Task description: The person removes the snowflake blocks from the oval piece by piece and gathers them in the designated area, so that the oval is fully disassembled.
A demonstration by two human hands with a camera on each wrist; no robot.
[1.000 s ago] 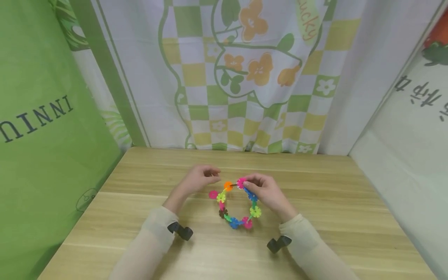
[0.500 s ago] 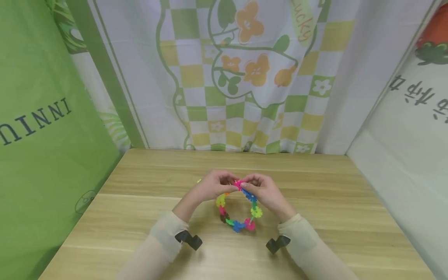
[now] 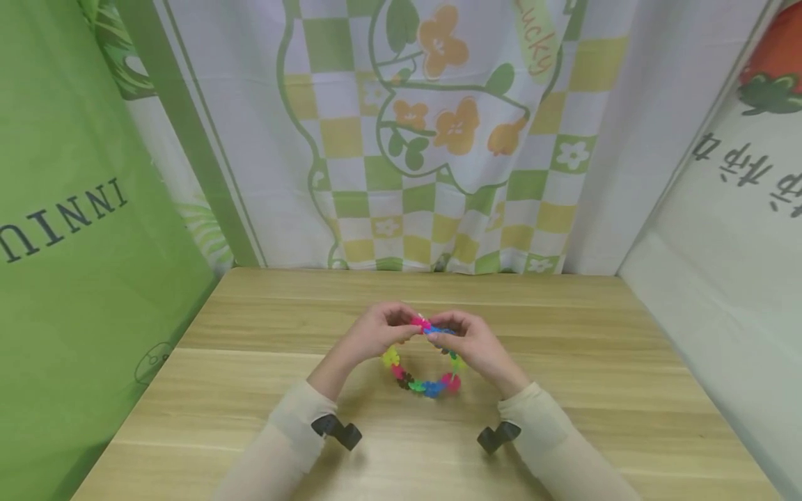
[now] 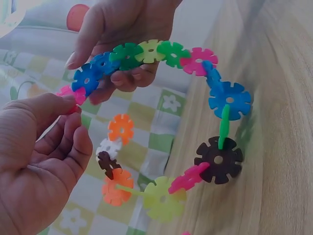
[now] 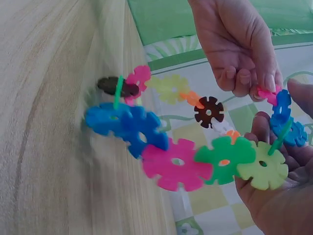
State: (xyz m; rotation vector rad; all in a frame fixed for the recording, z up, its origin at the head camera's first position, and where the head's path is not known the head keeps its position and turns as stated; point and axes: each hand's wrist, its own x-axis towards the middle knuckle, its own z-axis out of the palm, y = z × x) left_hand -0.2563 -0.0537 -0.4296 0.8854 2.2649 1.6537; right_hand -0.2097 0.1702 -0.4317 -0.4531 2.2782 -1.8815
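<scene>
A chain of notched snowflake discs (image 4: 230,100) in pink, blue, green, yellow, brown, white and orange curves between my hands above the table. My left hand (image 3: 383,332) pinches the pink disc (image 4: 73,98) at one end of it. Gripping the adjoining blue discs (image 5: 281,110), my right hand (image 3: 476,344) has its thumb on one side and fingers on the other. The orange disc (image 4: 121,128) at the other end hangs apart from both hands, behind the chain in the left wrist view. In the head view, my fingers partly hide the upper chain.
The wooden table (image 3: 564,417) lies under the hands, its grain plain. A patterned curtain (image 3: 432,209) hangs behind its far edge, with a green cloth (image 3: 81,278) on the left and a white one (image 3: 708,278) on the right. Part of a pink piece (image 4: 186,233) shows at the left wrist view's bottom edge.
My left hand has moved right from beside the chain and taken hold of the pink disc. The right hand's grip has gone from the pink disc to the blue ones, and the chain has tilted.
</scene>
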